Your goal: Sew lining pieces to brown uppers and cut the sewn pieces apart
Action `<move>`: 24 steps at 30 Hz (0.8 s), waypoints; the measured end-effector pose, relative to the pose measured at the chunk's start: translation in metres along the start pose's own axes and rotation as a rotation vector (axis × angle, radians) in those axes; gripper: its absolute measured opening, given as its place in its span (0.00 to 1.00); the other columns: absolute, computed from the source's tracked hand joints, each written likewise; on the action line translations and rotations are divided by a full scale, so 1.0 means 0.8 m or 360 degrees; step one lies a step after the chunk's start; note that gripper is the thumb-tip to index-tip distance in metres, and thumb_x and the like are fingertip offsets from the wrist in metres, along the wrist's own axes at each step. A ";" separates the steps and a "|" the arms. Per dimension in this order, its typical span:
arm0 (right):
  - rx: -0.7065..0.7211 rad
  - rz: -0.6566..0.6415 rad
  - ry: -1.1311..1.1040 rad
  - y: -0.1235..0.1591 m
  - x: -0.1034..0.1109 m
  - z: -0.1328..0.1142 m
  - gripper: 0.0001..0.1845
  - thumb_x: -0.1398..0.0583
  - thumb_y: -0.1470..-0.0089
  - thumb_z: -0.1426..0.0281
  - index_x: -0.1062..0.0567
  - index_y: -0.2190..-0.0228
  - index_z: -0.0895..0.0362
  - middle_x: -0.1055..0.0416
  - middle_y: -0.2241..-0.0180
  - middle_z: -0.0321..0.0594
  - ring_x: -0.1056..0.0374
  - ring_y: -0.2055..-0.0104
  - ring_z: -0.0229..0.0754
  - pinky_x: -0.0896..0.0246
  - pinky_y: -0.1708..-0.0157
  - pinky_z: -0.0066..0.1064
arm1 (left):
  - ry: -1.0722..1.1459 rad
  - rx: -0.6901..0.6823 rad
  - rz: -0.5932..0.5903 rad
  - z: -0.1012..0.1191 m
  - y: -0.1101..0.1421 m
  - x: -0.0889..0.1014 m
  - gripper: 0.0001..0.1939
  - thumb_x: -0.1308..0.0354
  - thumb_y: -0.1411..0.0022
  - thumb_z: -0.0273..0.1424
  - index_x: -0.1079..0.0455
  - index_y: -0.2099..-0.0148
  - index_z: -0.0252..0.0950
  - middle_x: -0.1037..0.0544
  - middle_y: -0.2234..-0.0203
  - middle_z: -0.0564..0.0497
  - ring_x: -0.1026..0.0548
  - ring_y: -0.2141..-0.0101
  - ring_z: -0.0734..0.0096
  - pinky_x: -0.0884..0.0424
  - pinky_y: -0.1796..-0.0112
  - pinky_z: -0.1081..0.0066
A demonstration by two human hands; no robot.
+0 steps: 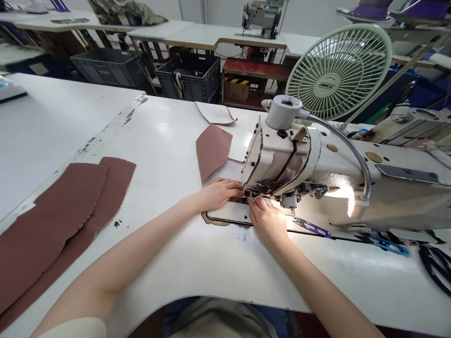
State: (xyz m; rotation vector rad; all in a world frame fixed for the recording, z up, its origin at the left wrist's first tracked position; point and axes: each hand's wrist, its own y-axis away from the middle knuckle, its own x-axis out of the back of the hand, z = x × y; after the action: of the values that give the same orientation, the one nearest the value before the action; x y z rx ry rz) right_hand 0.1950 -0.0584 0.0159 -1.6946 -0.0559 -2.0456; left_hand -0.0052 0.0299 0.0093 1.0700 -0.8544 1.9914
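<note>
A person's two bare hands work at a sewing machine on a white desk. The left hand lies low on the left side of the needle area, palm down, fingers together and reaching right. The right hand is on the near side of that area, fingers bent and close together. Both sets of fingertips meet the machine bed under its head; I cannot tell whether either hand pinches anything there.

A brown piece lies on the desk just beyond the left hand and slightly to its left, between the hand and the far edge. Its long axis runs from the far edge towards the person, narrowing to a tip just beside the left hand, which is clearly the nearer one. A curved, thin-edged piece lies behind it, by the far edge. Two larger brown panels overlap at the left side of the desk, well apart from the hands.

Purple snips rest right of the right hand; blue snips lie farther right.

A green fan has a badge on its hub, lettering too blurred to read. Beyond the desk, a carton with yellow and black stripes and a grey crate carry marks too small to read.
</note>
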 end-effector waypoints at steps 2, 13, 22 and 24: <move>0.0011 0.0032 -0.0013 0.001 -0.001 0.001 0.17 0.49 0.42 0.75 0.25 0.55 0.60 0.29 0.67 0.43 0.36 0.71 0.35 0.48 0.76 0.27 | 0.0030 -0.0007 -0.0001 -0.002 -0.002 0.003 0.22 0.58 0.36 0.23 0.32 0.46 0.44 0.28 0.49 0.51 0.34 0.45 0.69 0.45 0.46 0.66; 0.0009 0.0080 -0.0070 0.001 0.004 0.001 0.17 0.50 0.40 0.72 0.24 0.56 0.59 0.29 0.67 0.43 0.38 0.72 0.35 0.48 0.76 0.26 | 0.0054 -0.0012 0.0048 -0.012 -0.006 0.003 0.17 0.58 0.31 0.30 0.30 0.49 0.44 0.28 0.47 0.53 0.36 0.44 0.70 0.49 0.44 0.67; -0.0007 0.0081 -0.0110 0.002 0.002 0.002 0.18 0.50 0.40 0.71 0.24 0.56 0.59 0.30 0.67 0.43 0.37 0.72 0.35 0.47 0.75 0.26 | 0.0056 -0.0026 0.0070 -0.011 -0.006 0.001 0.17 0.58 0.31 0.31 0.30 0.49 0.45 0.28 0.47 0.52 0.37 0.42 0.71 0.49 0.44 0.67; -0.0011 0.0086 -0.0107 0.002 0.003 0.002 0.18 0.51 0.40 0.71 0.24 0.56 0.59 0.30 0.68 0.42 0.37 0.73 0.35 0.47 0.75 0.27 | 0.0059 -0.0037 0.0075 -0.010 -0.004 0.000 0.17 0.58 0.31 0.31 0.30 0.49 0.45 0.28 0.47 0.53 0.37 0.43 0.71 0.49 0.44 0.67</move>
State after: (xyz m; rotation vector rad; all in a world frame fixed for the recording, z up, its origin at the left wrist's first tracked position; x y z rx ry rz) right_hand 0.1966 -0.0603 0.0179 -1.7501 -0.0252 -1.9518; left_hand -0.0058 0.0385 0.0068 1.0054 -0.8883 2.0293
